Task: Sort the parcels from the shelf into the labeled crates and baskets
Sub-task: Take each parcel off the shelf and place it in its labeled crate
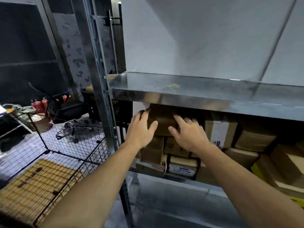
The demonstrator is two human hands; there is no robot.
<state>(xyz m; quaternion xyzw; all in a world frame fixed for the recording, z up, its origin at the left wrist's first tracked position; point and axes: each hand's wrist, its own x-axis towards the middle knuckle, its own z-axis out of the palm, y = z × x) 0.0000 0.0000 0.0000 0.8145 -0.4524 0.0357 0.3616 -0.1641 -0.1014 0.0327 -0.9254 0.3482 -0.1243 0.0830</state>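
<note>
A brown cardboard parcel (pixel 164 124) sits on top of a stack at the left end of the metal shelf (pixel 205 99), just under the upper shelf board. My left hand (pixel 141 129) lies against its left side, thumb on the front. My right hand (pixel 187 134) lies on its right front, fingers spread and blurred. Neither hand plainly grips it. More cardboard parcels (pixel 181 163) are stacked below and to the right.
A black wire-mesh basket (pixel 69 150) with a cardboard sheet (pixel 32 186) in it stands at lower left. An office chair (pixel 70 112), red fire extinguishers (pixel 38 104) and black plastic crates (pixel 89 102) are behind. The shelf upright (pixel 102 89) stands between the basket and the parcels.
</note>
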